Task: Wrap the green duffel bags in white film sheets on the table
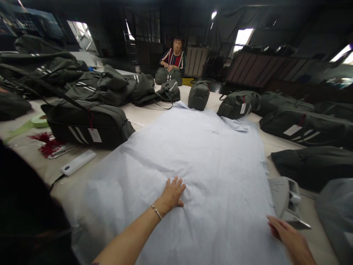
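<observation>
A big stack of pale blue tissue paper lies spread on the table in front of me. My left hand rests flat on its near middle, fingers spread, a thin bracelet on the wrist. My right hand lies at the sheet's near right edge with fingers stretched out, holding nothing that I can see.
Dark green duffel bags with white stripes and tags ring the paper. A white remote-like device, red tassels and green tape lie at left. A grey tool sits at right. Another person sits at the far end.
</observation>
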`<state>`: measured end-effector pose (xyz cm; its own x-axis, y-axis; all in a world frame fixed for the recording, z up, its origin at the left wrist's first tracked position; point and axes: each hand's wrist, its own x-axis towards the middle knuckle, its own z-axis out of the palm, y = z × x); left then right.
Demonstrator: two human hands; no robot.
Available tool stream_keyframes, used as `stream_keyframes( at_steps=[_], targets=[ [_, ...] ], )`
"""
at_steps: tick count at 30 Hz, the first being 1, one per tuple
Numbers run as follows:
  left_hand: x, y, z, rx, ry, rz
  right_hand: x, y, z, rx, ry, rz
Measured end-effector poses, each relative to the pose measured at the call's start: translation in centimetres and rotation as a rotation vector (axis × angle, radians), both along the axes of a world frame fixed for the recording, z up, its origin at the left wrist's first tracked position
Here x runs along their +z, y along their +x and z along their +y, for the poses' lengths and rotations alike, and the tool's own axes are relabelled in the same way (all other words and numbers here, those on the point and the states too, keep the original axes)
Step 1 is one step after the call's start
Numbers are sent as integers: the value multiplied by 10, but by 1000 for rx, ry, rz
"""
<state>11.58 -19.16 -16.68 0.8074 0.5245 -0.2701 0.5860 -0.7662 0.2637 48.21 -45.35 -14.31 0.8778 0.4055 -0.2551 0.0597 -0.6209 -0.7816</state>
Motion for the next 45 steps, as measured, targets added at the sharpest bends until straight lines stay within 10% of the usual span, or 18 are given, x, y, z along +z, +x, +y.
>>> stream_keyframes(
  at_steps=[5, 10, 16, 22, 27, 34, 45],
  targets=[
    [1, 0, -1, 5, -6, -1, 45, -93, 164, 584, 138, 198],
    [2, 1, -1, 10, -2, -5, 22, -121, 253, 695, -7, 130],
    [-4, 1, -1, 13, -8, -13, -25, -110, 275, 698, -318, -78],
    [-8, -1, -2, 14, 8, -27, -8, -95, 277, 675, -498, -246],
    [-5, 0, -2, 8, 27, -37, -5, -111, 267, 650, -331, -519],
    [-2, -7, -4, -20, 79, -56, -78, -164, 246, 1001, -157, -905],
    [1, 39, 57, -64, 238, -151, -78, -86, 326, 980, -320, -908]
  ],
)
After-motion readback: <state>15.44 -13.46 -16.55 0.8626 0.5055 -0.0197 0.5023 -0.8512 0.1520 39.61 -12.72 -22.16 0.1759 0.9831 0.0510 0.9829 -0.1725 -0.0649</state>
